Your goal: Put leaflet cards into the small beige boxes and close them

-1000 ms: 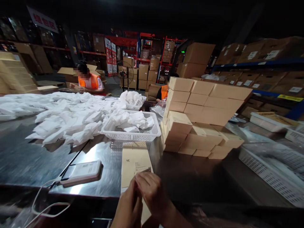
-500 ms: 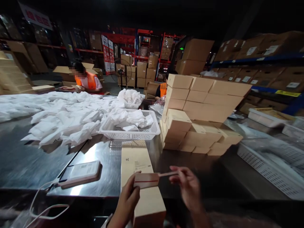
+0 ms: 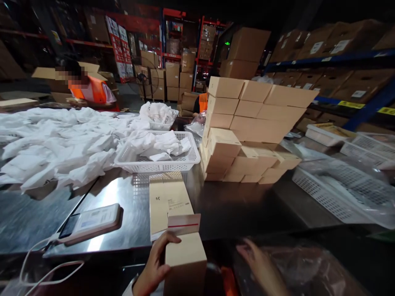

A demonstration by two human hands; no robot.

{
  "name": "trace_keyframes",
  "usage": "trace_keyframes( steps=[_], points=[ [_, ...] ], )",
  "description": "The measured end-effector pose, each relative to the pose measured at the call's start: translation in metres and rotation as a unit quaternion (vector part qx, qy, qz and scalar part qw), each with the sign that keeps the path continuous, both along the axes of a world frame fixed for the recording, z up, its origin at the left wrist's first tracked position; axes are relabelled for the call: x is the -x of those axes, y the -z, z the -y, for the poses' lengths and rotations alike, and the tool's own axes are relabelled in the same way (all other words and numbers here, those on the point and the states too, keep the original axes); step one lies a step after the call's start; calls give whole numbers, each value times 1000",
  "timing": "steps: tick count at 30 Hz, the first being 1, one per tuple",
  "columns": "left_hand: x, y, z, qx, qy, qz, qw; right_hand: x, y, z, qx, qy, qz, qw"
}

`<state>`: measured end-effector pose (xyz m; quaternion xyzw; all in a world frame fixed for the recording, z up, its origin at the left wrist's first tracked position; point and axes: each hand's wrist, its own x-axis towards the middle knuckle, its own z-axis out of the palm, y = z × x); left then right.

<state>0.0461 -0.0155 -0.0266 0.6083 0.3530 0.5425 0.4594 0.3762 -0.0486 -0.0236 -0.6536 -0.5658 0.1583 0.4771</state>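
My left hand (image 3: 156,261) is closed around the left side of a small tan cardboard box (image 3: 185,250), thumb on the near side and fingers on top. At the far edge of this box stands a raised flap (image 3: 184,222) with a red line across it. My right hand (image 3: 257,261) is off to the right, away from the box, fingers apart and slightly blurred. Beneath it lies clear plastic wrap (image 3: 311,269). Beyond the held box, a flat tan carton (image 3: 165,197) with small print rests on the metal table.
A white basket (image 3: 157,165) of white packets stands ahead, beside a pile of white bags (image 3: 61,139). Stacked tan boxes (image 3: 249,127) rise at centre right. A cabled handheld device (image 3: 92,222) lies left; another basket (image 3: 327,201) sits right. A co-worker (image 3: 92,90) in an orange vest works behind.
My right hand has moved down and right, away from the flap, where it was pinching a thin strip. My left hand has shifted from the flap to the box's side. The view has turned slightly.
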Motion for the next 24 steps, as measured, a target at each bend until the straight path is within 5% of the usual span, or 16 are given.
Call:
trace_keyframes(
  steps=[2,6,10,13,15,19,24],
  points=[
    [-2,2,-2,-22,-3,-4,1000,43,-2,-29,1,-84,-119,989],
    [-2,7,-4,-34,-24,-19,999,127,-10,-61,38,-319,-311,895],
    [2,20,1,-63,-84,-36,994,154,-8,-56,67,-349,-388,850],
    [2,31,6,-70,-144,-28,987,149,2,-52,7,-369,-370,853],
    [1,32,6,-71,-156,-15,985,144,8,-53,-46,-377,-287,879],
    [3,17,-1,-68,-126,-34,989,142,4,-63,-93,-377,-145,910],
    [10,3,-9,-116,-80,-75,987,146,-7,-67,-129,-381,-132,906]
  ],
)
